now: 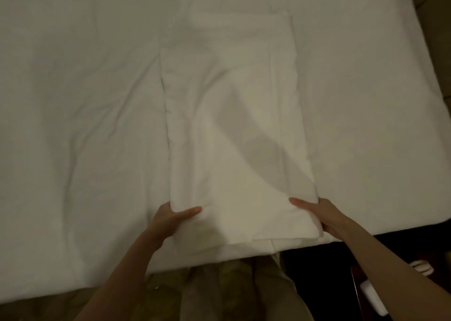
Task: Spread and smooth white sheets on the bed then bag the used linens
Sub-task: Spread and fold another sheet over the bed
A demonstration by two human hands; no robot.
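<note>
Head view: folded sheet (234,130) lies lengthwise on the bed (73,101), near end at the bed's near edge. Left hand (170,220) grips the near-left corner, thumb on top, fingers tucked under; right hand (324,218) grips the near-right corner the same way. Likely reason: holding both corners keeps the edge square for opening it across the bed. Bed cover beneath is creased. Spreading not yet begun.
</note>
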